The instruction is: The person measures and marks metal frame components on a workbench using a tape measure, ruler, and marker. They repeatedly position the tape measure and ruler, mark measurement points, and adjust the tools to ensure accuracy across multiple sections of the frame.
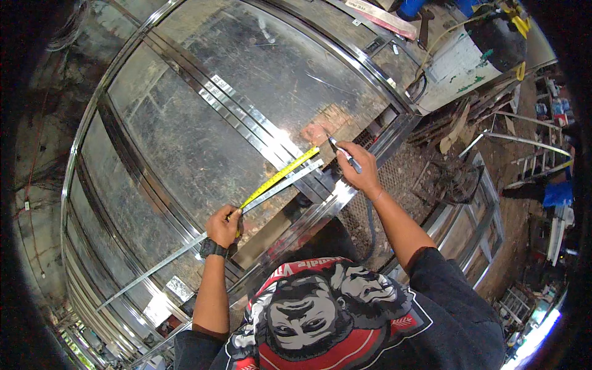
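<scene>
Cluttered workshop ground surrounds a broad, scuffed metal-topped work table (185, 129), its shiny rails bowed by the wide lens. One rail (333, 200) marks the near edge, close to the person's body; wire mesh (385, 203) shows beyond it on the right, and a metal frame (484, 216) leans or lies farther right. Past the hands, dull sheet stretches toward the far edge, crossed by a bundle of flat silver bars (237, 117). Both hands are apart. On the left, the left hand (224, 226), a dark watch (213, 248) at its wrist, is closed around a yellow tape measure (280, 175), whose blade reaches rightward over the bars in a slight curve. Just on its near side runs a long, narrow, straight silver strip (154, 269), passing by the left hand. On the right, the right hand (360, 166) pinches a dark-and-white marker (346, 155), slanted, its tip near the blade's free end.
</scene>
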`<state>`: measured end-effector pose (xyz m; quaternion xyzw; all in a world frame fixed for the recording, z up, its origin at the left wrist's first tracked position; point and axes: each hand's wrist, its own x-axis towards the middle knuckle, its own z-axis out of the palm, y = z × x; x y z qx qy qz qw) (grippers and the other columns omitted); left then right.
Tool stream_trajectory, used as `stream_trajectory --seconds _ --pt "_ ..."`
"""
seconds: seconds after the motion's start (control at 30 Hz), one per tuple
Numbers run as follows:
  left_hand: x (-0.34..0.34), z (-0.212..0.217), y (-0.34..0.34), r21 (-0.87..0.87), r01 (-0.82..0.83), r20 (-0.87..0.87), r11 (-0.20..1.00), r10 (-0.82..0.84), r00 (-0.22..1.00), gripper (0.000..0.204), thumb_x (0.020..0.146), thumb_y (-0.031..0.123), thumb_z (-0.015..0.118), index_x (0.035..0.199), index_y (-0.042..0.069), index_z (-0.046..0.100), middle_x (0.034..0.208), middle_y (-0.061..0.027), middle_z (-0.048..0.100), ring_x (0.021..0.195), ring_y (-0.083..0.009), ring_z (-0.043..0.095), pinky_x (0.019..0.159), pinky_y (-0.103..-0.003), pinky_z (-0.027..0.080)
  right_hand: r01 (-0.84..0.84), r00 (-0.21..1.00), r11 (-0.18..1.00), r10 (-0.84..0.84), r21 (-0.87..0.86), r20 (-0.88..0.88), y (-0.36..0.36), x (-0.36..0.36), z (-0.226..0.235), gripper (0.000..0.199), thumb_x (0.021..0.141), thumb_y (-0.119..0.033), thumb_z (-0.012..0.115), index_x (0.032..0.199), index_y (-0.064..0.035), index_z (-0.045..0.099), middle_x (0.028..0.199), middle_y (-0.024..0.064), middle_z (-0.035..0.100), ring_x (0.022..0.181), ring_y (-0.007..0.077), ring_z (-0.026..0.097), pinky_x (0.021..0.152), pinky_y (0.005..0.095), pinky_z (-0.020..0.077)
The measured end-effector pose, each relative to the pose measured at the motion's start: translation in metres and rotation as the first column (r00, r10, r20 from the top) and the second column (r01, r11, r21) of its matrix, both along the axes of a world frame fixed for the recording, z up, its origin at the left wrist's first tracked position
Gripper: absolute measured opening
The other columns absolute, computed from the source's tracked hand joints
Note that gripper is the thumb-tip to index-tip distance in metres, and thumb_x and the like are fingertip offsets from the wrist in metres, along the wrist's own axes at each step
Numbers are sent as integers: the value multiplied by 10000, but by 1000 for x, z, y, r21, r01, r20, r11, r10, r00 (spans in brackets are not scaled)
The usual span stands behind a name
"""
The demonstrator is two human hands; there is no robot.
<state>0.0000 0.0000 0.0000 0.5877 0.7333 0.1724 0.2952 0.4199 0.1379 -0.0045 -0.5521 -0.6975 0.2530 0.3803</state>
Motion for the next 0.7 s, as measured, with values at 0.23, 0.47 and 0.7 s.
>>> stream_trajectory --seconds 0.23,0.47,0.7 --pt "7 -2 -5 -27 -30 -6 999 29 1000 210 960 303 787 951 95 764 859 -150 748 798 -376 728 707 -446 550 -13 1000 1000 13 18 25 -3 5 6 232 954 -136 734 1168 -51 767 1092 166 793 952 371 763 825 438 602" --pt "0 -7 -4 29 -16 -6 999 16 1000 222 961 298 790 936 81 754 843 -153 733 786 -386 717 701 -455 538 -20 999 1000 19 17 40 1 1 2 237 957 -139 732 1171 -46 766 1110 162 794 960 363 764 833 432 603" --pt "1 -1 -9 45 -4 1 999 4 1000 208 960 281 792 932 78 754 856 -159 735 793 -389 718 702 -454 539 -23 1000 1000 23 -19 -3 -5 0 8 231 964 -104 747 1177 -19 773 1110 198 791 996 375 781 861 416 606"
